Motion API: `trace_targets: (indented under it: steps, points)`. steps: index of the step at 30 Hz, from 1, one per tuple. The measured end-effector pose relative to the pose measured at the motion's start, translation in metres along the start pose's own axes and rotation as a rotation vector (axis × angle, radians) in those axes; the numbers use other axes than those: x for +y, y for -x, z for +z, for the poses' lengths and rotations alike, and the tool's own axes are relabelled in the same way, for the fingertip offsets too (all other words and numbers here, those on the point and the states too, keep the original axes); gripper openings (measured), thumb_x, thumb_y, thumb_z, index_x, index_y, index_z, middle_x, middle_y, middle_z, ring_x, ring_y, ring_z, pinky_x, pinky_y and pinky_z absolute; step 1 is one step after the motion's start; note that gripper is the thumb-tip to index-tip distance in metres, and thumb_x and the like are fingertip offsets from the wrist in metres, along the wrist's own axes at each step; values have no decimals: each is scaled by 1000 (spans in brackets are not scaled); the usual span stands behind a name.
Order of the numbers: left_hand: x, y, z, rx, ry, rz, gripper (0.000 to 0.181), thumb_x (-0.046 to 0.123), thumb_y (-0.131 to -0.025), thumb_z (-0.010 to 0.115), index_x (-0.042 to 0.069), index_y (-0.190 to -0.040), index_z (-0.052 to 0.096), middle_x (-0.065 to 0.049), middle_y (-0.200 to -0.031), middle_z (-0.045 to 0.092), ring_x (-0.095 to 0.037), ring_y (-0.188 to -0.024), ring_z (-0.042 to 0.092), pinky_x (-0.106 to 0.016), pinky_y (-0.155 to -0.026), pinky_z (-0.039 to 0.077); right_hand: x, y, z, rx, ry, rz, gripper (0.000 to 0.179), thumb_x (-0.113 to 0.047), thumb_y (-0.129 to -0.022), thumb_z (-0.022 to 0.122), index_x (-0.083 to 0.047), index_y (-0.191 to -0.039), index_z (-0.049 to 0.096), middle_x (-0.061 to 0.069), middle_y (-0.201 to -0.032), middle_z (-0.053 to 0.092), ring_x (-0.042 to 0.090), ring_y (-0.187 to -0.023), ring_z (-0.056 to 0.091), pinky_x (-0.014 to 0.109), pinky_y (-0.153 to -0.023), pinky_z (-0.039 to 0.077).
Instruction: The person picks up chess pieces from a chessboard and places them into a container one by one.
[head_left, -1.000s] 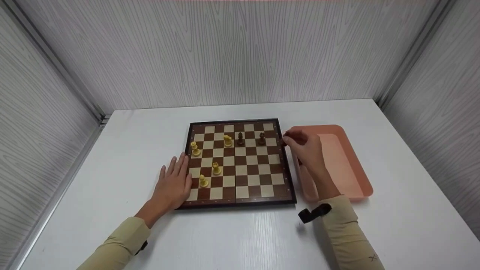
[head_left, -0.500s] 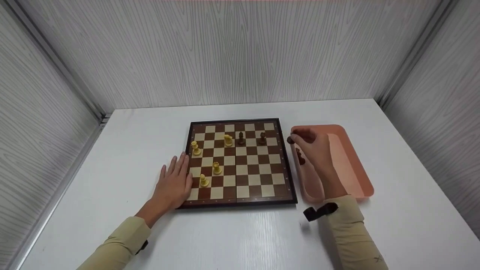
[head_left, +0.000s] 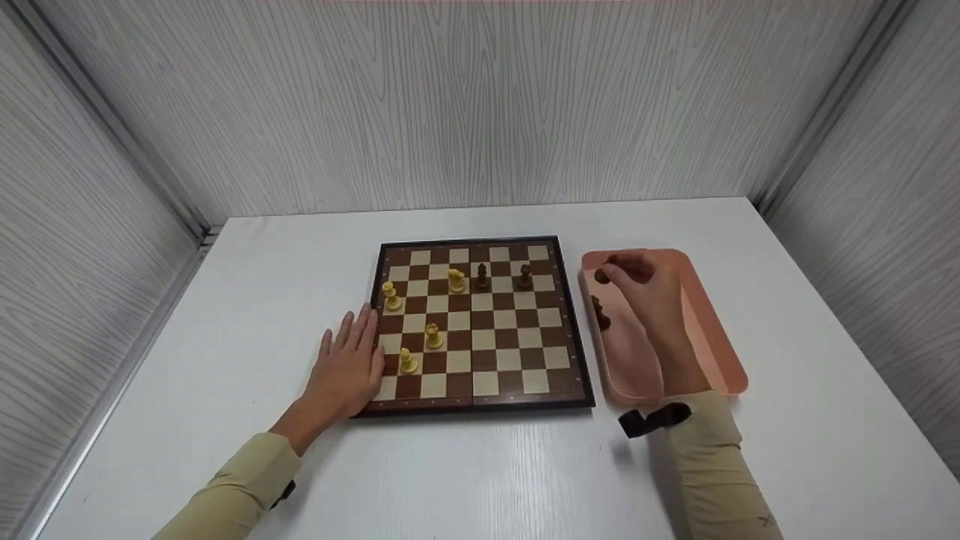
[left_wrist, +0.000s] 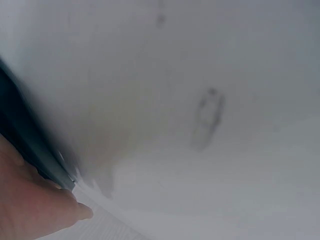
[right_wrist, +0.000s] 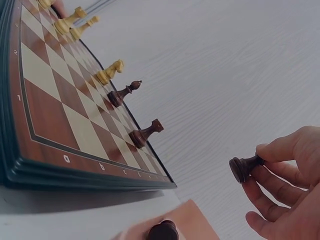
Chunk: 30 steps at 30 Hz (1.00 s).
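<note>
My right hand [head_left: 651,296] pinches a dark brown chess piece [right_wrist: 242,169] between thumb and fingers, its round base pointing outward and its top hidden. In the head view this is over the back left part of a pink tray [head_left: 716,337]. Another dark chess piece [head_left: 601,315] lies along the tray's left side. Fingers straight, my left hand [head_left: 346,367] rests at the left edge of the chessboard [head_left: 506,330]. On the board stand a dark bishop [right_wrist: 125,93], a dark rook [right_wrist: 146,133], a yellow knight [head_left: 457,281] and several other yellow pieces [head_left: 433,337].
The chessboard's raised dark frame [head_left: 472,409] borders the tray closely on the right. Behind the white table [head_left: 300,262] rises a wood-grain panel [head_left: 480,105], with further panels at both sides.
My right hand has moved right with the dark chess piece, from the board's right edge to over the tray. More of the piece in the tray shows. The left hand has stayed put.
</note>
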<state>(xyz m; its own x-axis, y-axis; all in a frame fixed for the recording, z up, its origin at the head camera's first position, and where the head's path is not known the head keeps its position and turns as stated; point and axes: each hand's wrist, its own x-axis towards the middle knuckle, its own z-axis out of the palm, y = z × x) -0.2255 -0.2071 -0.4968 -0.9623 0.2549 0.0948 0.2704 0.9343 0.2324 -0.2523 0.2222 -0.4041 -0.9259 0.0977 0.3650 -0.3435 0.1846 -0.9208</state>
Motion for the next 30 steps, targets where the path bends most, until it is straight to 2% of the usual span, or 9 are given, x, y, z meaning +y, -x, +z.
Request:
trace_targets:
  steps: [4, 10, 14, 18, 28, 30]
  points:
    - [0, 0, 0, -6, 2, -2, 63, 30, -111, 30, -2, -163, 14, -19, -170, 12, -41, -155, 11, -64, -121, 11, 4, -1, -6, 21, -8, -43, 18, 7, -96, 66, 18, -110, 67, 38, -102, 68, 47, -95, 69, 26, -82, 56]
    - [0, 0, 0, -13, 0, -10, 63, 31, -111, 30, -1, -163, 13, -18, -170, 11, -41, -156, 10, -64, -121, 11, 21, -8, -15, 56, -5, -110, 16, 12, -94, 65, 19, -107, 67, 38, -99, 68, 53, -93, 67, 33, -82, 58]
    - [0, 0, 0, -13, 0, -8, 63, 31, -111, 30, -1, -163, 13, -19, -170, 11, -41, -156, 10, -64, -121, 11, 35, -10, -23, 84, -5, -68, 20, 5, -96, 68, 16, -113, 67, 34, -103, 69, 41, -95, 71, 30, -85, 56]
    - [0, 0, 0, -11, -1, -3, 63, 30, -111, 30, -1, -163, 13, -19, -170, 11, -41, -156, 10, -64, -121, 11, 40, -10, -28, 104, -17, -28, 24, -2, -96, 70, 13, -115, 67, 31, -106, 69, 30, -94, 73, 29, -87, 56]
    - [-1, 0, 0, -26, -7, -7, 63, 31, -112, 28, -1, -163, 11, -18, -170, 9, -40, -156, 8, -63, -121, 9, 45, -12, -40, 129, -74, -10, 24, -1, -95, 71, 14, -114, 67, 34, -106, 67, 31, -91, 73, 33, -86, 58]
    - [-1, -1, 0, -25, -7, -8, 63, 31, -112, 27, -1, -163, 11, -18, -170, 9, -40, -156, 8, -63, -121, 9, 39, -10, -40, 135, -69, 8, 23, 1, -95, 70, 15, -114, 66, 36, -108, 66, 33, -92, 73, 32, -85, 58]
